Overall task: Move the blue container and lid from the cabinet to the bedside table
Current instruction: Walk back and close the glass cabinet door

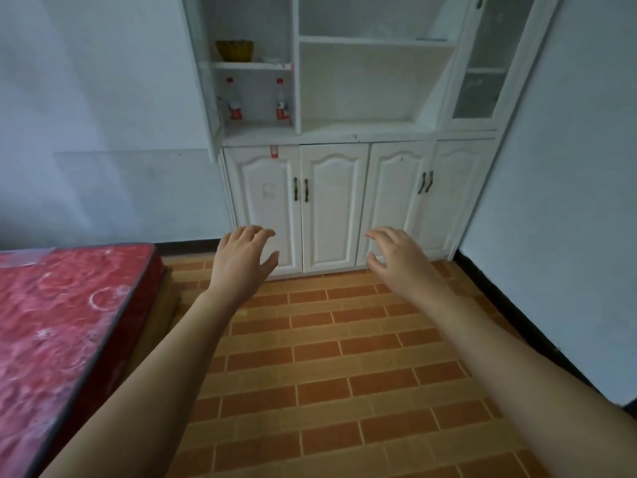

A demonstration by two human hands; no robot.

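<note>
A white cabinet stands against the far wall on a floor of orange and brown brick-pattern tiles. Its four lower doors are shut. In the left upper compartment, the top shelf carries a yellowish bowl near its left end. On the shelf below, two clear bottles with red caps and red labels stand upright, one bottle toward the left side and the other bottle at the right wall. The wide middle shelves show nothing on them. At the left edge of the floor sits a bed with a red patterned mattress.
</note>
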